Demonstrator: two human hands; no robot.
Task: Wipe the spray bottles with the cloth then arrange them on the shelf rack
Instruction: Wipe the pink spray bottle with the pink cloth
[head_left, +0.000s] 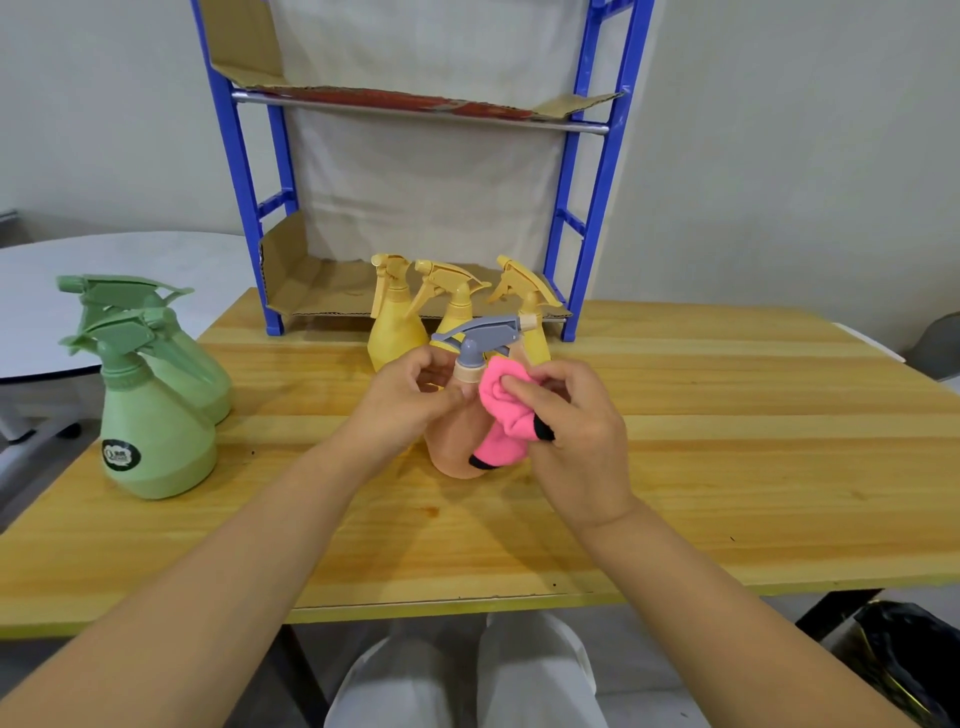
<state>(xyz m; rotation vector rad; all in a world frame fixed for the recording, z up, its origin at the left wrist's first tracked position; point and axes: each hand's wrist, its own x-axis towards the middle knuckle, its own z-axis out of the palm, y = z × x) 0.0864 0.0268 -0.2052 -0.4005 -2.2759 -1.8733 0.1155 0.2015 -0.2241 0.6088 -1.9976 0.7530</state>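
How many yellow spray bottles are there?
3, all on the table before the blue rack: left yellow bottle, middle yellow bottle partly behind the peach bottle, right yellow bottle. Another could be hidden behind it.

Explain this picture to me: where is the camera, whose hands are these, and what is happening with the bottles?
No machine here: a person wears one camera on the head, looking down at their own hands. The left hand grips a peach spray bottle with a grey trigger; the right hand holds a pink cloth against it. On the wooden table, green spray bottles stand at the left, and three yellow spray bottles stand before the blue shelf rack.
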